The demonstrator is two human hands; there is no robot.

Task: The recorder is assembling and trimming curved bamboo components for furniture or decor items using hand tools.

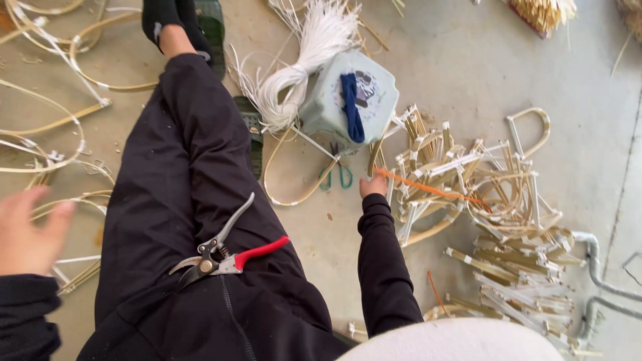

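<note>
My right hand (372, 185), mid-frame, is closed on the near end of a thin orange strip (431, 190) that runs right across the heap of bent cane pieces (481, 194). I'd judge it best drawn out slowly along its own line, so it doesn't snag the heap. My left hand (30, 230), blurred at the left edge, is spread wide and holds nothing. Red-handled pruning shears (224, 257) rest on my lap, lower centre. The grey concrete floor (455, 60) carries a pale green stool (348, 100) with white cord (301, 67), green scissors (338, 172), and cane hoops (47, 120) at upper left.
</note>
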